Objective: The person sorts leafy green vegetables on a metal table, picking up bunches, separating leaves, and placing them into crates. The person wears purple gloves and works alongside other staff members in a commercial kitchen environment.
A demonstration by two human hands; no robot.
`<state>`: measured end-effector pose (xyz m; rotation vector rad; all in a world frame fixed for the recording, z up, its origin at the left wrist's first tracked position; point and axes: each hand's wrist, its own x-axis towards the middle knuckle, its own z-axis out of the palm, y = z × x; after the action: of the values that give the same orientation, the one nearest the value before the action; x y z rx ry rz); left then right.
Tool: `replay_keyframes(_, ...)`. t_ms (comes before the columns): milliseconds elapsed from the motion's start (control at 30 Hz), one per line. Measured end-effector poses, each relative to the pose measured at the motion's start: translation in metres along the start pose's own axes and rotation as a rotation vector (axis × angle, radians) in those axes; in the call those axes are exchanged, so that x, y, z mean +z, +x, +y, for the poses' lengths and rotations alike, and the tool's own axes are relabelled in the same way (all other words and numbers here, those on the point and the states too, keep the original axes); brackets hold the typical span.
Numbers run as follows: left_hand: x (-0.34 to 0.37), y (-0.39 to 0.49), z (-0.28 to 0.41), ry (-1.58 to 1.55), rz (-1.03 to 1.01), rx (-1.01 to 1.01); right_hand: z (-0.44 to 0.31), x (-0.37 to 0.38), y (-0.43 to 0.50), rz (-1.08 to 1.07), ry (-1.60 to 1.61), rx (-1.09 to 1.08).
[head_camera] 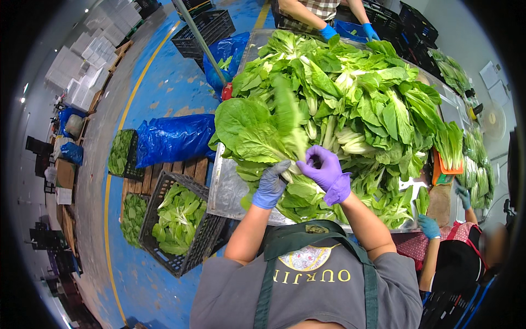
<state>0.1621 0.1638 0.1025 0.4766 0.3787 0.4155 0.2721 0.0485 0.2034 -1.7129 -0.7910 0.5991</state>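
Note:
In front of me, a large heap of leafy greens (320, 86) with pale stems covers most of a metal table (230, 199). My left hand (270, 185), in a blue-grey glove, grips the stem end of a bunch of greens (263, 140) over the table's near left part. Its broad leaves spread away from me. My right hand (326, 172), in a purple glove, pinches at the same bunch's stem base, thumb and forefinger curled together. One upright leaf (287, 111) by the fingers is blurred.
A black crate (181, 263) of greens stands at left beside a blue plastic bag (176, 137). Across the table is a blue-gloved co-worker (310, 12). Another co-worker's hand (429, 226) is at right, near an orange scale (446, 166) holding greens. A metal pole (201, 41) rises at the far left corner.

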Motion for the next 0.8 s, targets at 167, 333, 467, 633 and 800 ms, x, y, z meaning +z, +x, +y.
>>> replay_keyframes(167,0.020,0.012,0.001,-0.404,-0.059,-0.018,0.018,0.004,-0.028,0.048,0.123,0.082)
replay_keyframes(333,0.000,0.018,0.023,-0.276,0.151,0.148,0.035,-0.044,-0.048,-0.172,0.299,0.148)
replay_keyframes(467,0.002,0.005,0.035,-0.142,0.138,0.108,0.041,-0.056,-0.046,-0.159,-0.633,-0.030)
replay_keyframes(633,0.039,-0.013,-0.002,0.409,0.046,-0.023,0.035,-0.023,-0.032,0.037,-0.313,-0.323)
replay_keyframes(800,0.034,-0.015,-0.003,0.690,-0.055,-0.009,0.031,-0.021,-0.023,0.023,-0.001,-0.126)
